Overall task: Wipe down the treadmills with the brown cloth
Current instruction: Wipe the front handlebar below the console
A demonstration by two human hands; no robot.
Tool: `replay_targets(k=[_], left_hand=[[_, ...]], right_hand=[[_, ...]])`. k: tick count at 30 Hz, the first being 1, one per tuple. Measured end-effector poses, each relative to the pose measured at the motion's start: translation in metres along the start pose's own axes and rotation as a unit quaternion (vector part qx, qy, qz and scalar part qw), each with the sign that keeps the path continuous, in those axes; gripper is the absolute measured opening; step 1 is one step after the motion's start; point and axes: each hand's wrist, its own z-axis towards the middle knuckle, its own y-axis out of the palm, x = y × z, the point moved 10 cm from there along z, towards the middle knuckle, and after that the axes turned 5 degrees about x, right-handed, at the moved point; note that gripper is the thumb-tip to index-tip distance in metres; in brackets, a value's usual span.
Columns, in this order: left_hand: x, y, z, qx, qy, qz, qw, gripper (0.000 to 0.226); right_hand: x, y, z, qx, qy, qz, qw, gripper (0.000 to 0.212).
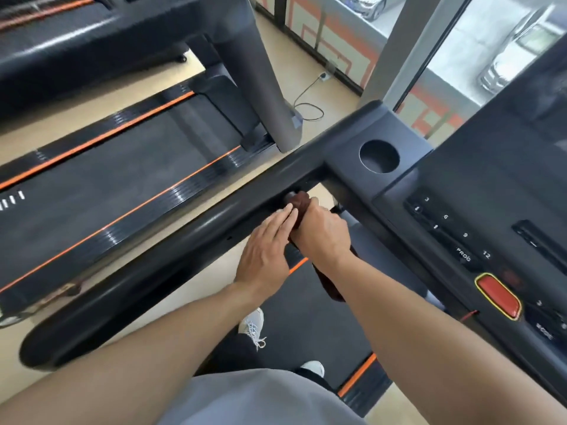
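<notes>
I stand on a black treadmill whose left handrail runs diagonally across the view. My right hand grips the brown cloth bunched against the inner side of the rail near the console. A tail of the cloth hangs below my right wrist. My left hand lies beside it with straight fingers, their tips touching the cloth and the rail.
The console with number keys, a red stop button and a round cup holder is at right. A second treadmill's belt with orange stripes lies at left, its grey upright close by. A cable trails on the floor.
</notes>
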Motion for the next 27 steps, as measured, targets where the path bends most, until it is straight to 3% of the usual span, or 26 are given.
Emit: replay_targets(k=[2,4,7,11,13,17,19,24,27], left_hand=[[-0.007,-0.015,0.008,0.021,-0.009,-0.003,1.0,0.079],[-0.011,-0.02,0.013,0.015,-0.015,0.001,1.0,0.085],[0.001,-0.019,0.017,-0.036,0.023,0.023,0.999,0.086],[0.008,-0.012,0.016,-0.062,0.044,0.045,0.996,0.081],[0.014,-0.01,0.014,-0.041,0.064,0.058,0.995,0.076],[0.087,0.037,-0.012,-0.105,0.195,0.036,0.974,0.069],[0.114,0.066,-0.022,-0.126,0.155,-0.026,0.979,0.067],[0.138,0.092,-0.025,-0.099,0.068,-0.101,0.988,0.062],[0.124,0.087,-0.021,-0.078,0.099,-0.104,0.987,0.049]], right_hand=[[-0.009,-0.006,0.007,-0.009,-0.018,0.025,1.0,0.02],[-0.003,0.007,0.014,-0.112,-0.001,0.063,0.992,0.021],[0.023,0.033,0.015,-0.274,0.113,0.187,0.937,0.042],[0.057,0.042,-0.008,-0.317,0.16,0.201,0.913,0.05],[0.081,0.039,-0.028,-0.31,0.156,0.187,0.919,0.048],[0.134,0.019,-0.082,-0.262,0.112,0.091,0.954,0.035],[0.153,0.007,-0.107,-0.231,0.092,0.05,0.967,0.038],[0.158,-0.009,-0.128,-0.15,0.074,0.006,0.986,0.045],[0.16,-0.016,-0.138,-0.069,0.108,-0.088,0.988,0.045]])
